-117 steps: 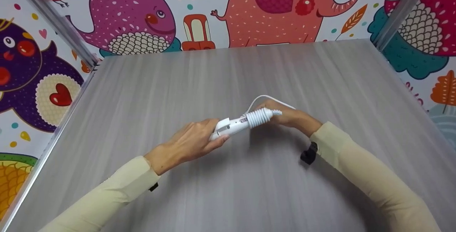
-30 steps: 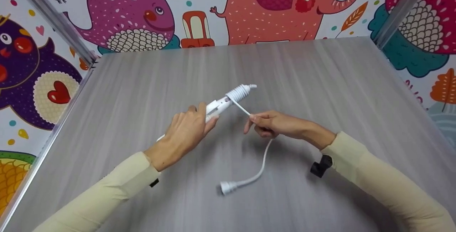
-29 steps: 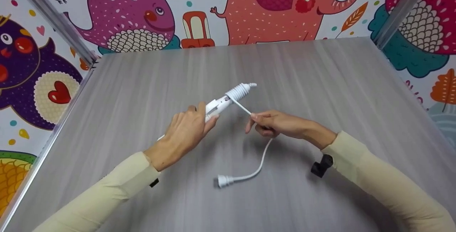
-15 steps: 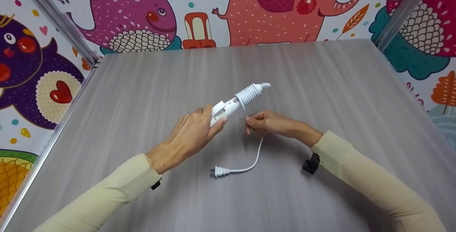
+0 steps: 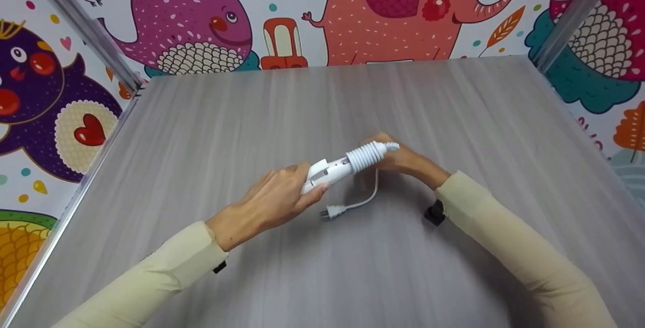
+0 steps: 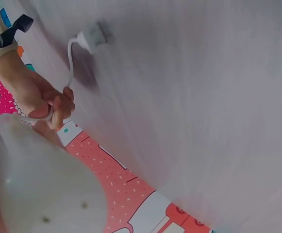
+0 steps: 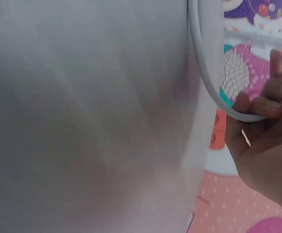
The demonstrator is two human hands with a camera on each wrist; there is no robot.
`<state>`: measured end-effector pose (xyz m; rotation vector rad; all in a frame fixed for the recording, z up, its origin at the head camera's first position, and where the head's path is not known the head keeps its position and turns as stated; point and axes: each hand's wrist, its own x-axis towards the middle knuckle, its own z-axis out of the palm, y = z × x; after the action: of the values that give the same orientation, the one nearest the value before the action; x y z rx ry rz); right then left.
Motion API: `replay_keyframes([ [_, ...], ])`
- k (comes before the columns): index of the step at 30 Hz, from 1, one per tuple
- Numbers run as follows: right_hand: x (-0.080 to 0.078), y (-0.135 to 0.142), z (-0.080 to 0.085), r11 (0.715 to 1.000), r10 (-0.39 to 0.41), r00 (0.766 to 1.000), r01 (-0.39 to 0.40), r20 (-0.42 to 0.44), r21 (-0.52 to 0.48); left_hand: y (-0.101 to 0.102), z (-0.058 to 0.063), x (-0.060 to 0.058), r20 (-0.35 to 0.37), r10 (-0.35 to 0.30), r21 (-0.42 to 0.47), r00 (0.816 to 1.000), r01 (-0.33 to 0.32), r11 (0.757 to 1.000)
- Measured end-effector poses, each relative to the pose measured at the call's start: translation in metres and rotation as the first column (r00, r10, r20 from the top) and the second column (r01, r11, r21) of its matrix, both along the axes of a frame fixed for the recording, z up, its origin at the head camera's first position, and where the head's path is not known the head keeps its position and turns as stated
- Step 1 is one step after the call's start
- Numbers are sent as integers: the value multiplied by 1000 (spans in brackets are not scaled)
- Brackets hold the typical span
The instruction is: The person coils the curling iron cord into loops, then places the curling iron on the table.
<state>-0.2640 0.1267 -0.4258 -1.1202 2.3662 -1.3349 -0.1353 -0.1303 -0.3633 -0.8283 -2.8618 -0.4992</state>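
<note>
Your right hand (image 6: 53,99) has swung up behind the wound end of the white appliance (image 5: 327,172) since half a second ago, and the plug (image 5: 334,211) has shifted nearer your left thumb.

You hold the appliance above the gray surface (image 5: 302,116), your left hand (image 5: 274,194) wrapped round its body; the cord (image 5: 375,192) circles its far end in close coils (image 5: 365,157). Your right hand, partly hidden by those coils from the head camera, grips the cord's loose length in curled fingers. Whether the plug touches the surface is unclear.
</note>
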Motion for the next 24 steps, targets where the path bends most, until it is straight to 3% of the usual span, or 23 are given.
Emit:
replay_keyframes([
  [2,-5,2,5,1000,-9,999,9,-40,20,0,0,0,28,-14,-7,999,15,1000],
  [7,-9,0,21,988,-95,995,91,24,127,-2,-1,-2,79,-55,-25,995,57,998],
  [14,-5,-5,37,957,-58,996,75,-66,279,-1,-6,-5,121,-131,-98,984,143,985],
  [19,1,-8,44,954,-41,991,76,-125,291,-1,-9,-5,101,-148,-143,984,162,976],
  [24,11,-12,52,957,-41,974,102,-221,273,0,-11,-6,119,-112,-167,987,131,977],
])
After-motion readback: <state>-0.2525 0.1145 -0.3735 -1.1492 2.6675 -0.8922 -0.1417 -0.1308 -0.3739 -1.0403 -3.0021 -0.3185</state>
